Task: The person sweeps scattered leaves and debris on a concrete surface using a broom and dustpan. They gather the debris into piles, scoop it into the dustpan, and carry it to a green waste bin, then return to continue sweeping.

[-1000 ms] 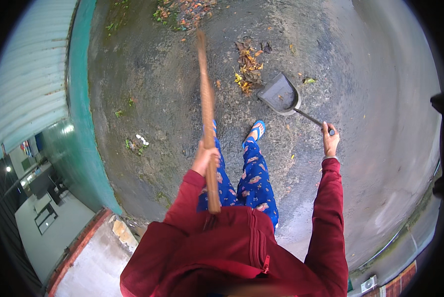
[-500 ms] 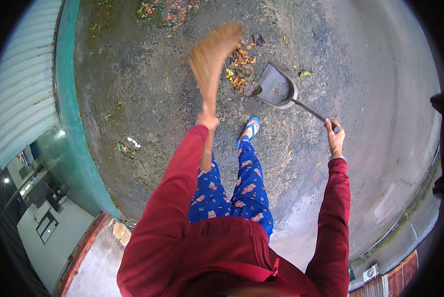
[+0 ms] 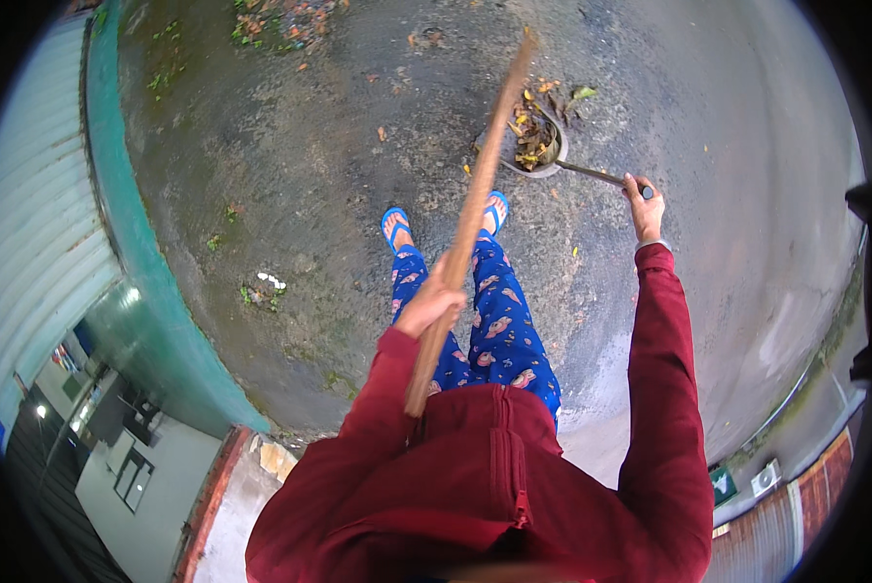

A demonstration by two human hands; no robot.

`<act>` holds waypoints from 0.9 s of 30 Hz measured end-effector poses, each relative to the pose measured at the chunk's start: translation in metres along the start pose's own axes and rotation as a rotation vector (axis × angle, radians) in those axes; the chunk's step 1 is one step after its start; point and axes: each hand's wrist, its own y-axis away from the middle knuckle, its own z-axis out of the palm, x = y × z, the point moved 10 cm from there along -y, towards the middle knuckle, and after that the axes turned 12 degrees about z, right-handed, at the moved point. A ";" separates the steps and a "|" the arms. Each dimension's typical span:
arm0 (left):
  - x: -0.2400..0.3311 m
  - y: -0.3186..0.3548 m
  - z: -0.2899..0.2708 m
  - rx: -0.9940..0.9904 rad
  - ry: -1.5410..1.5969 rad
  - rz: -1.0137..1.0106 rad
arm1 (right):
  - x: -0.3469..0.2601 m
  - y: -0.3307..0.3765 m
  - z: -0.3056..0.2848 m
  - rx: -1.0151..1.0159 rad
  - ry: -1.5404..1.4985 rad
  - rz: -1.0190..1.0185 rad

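My left hand [image 3: 434, 299] is wrapped round the lower part of a straw broom [image 3: 487, 160], which slants up and to the right, seen nearly edge-on. Its far end lies just left of a heap of dry leaves [image 3: 531, 139]. Those brown and yellow leaves lie in a grey long-handled dustpan [image 3: 557, 167] resting on the ground. My right hand [image 3: 643, 204] grips the end of the dustpan's dark handle [image 3: 594, 174]. The broom hides the dustpan's left side in part.
Stained concrete ground [image 3: 310, 194] spreads around my blue flip-flops [image 3: 397, 228]. More fallen leaves [image 3: 290, 21] are scattered at the far left. A green ledge [image 3: 154, 243] with pale corrugated sheeting [image 3: 37, 214] runs along the left. A green leaf [image 3: 584, 93] lies beyond the dustpan.
The leaf pile that lay beside the dustpan is now in it. The broom has swung right and turned edge-on; my left hand has come nearer my body. The dustpan sits slightly farther away.
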 end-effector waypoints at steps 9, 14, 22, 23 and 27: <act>0.031 -0.011 -0.097 0.331 -0.245 0.108 | 0.047 -0.003 -0.009 -0.056 -0.215 0.038; -0.021 -0.080 -0.044 0.250 -0.637 0.066 | 0.048 0.001 -0.015 -0.064 -0.153 0.075; -0.003 0.018 -0.038 0.085 -0.251 -0.060 | 0.053 -0.008 -0.022 -0.089 -0.316 0.067; 0.002 0.040 -0.042 0.115 -0.172 -0.035 | 0.058 -0.010 -0.026 -0.112 -0.379 0.075; -0.008 0.103 -0.117 0.474 -0.098 -0.078 | 0.071 -0.016 -0.053 -0.182 -0.508 0.057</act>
